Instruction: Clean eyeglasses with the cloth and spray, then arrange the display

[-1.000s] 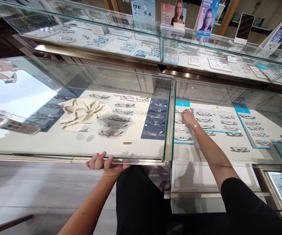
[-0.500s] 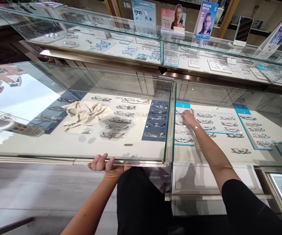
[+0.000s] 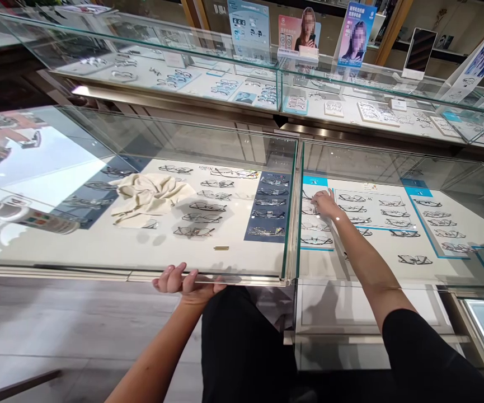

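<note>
My left hand (image 3: 187, 281) is at the front edge of the glass display case (image 3: 149, 274), its fingers curled up over the rim. Inside the right-hand section, my right hand (image 3: 324, 202) reaches down to a column of eyeglasses on a white-and-blue display board (image 3: 315, 180). Its fingers are bent together on a pair of eyeglasses (image 3: 308, 195) near the top of that column; the hand covers most of the pair. Just below lie further dark-framed eyeglasses (image 3: 316, 240). A crumpled cream cloth (image 3: 151, 193) lies in the left section, beside rows of eyeglasses (image 3: 208, 206).
A vertical glass divider (image 3: 292, 224) separates the two sections. A small brass-coloured piece (image 3: 221, 248) lies near the front. Behind stands a second glass case (image 3: 225, 95) with more eyeglasses, and upright signs (image 3: 356, 36) and a mirror (image 3: 418, 53) on top.
The view has shifted very slightly. Both hands stay in nearly the same places, the left at the case edge and the right at the eyeglasses.
</note>
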`<state>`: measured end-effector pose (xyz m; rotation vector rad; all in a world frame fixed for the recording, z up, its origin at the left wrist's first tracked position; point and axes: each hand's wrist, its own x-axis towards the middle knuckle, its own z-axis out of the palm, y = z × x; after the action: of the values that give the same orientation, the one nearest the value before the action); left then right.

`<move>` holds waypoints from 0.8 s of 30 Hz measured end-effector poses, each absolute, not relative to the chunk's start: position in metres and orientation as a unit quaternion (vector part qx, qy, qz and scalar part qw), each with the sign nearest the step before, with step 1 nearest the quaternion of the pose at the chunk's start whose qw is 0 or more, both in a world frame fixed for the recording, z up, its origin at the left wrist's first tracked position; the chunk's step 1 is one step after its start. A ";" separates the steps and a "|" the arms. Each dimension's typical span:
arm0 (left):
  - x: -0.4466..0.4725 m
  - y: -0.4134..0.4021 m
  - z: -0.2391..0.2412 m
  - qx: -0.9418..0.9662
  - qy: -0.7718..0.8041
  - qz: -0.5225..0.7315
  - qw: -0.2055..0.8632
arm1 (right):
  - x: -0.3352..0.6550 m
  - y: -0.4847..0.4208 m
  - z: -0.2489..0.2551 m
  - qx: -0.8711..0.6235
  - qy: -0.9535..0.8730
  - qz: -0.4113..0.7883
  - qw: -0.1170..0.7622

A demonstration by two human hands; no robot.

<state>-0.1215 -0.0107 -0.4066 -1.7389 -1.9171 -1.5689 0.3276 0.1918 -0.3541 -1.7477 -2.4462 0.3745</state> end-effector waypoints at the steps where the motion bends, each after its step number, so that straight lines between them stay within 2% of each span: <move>1: -0.123 -0.011 -0.412 -0.550 -0.635 -0.531 0.115 | 0.328 0.192 -0.353 -0.575 -0.807 0.124 0.056; 4: -0.133 -0.010 -0.432 -0.504 -0.625 -0.545 0.239 | 0.331 0.193 -0.350 -0.574 -0.807 0.128 0.053; 8: -0.147 -0.009 -0.455 -0.542 -0.578 -0.537 0.289 | 0.334 0.194 -0.344 -0.572 -0.808 0.132 0.047; 14: -0.152 -0.013 -0.466 -0.568 -0.546 -0.546 0.285 | 0.336 0.193 -0.339 -0.574 -0.805 0.143 0.042; 19: -0.154 -0.011 -0.468 -0.573 -0.529 -0.531 0.330 | 0.334 0.194 -0.342 -0.579 -0.800 0.151 0.039; 24: -0.153 -0.011 -0.469 -0.559 -0.535 -0.563 0.289 | 0.330 0.193 -0.348 -0.585 -0.798 0.140 0.038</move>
<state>-0.1529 -0.0108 -0.4690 -1.4917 -1.4289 -1.5040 0.3301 0.1934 -0.3481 -1.7955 -2.4482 0.4304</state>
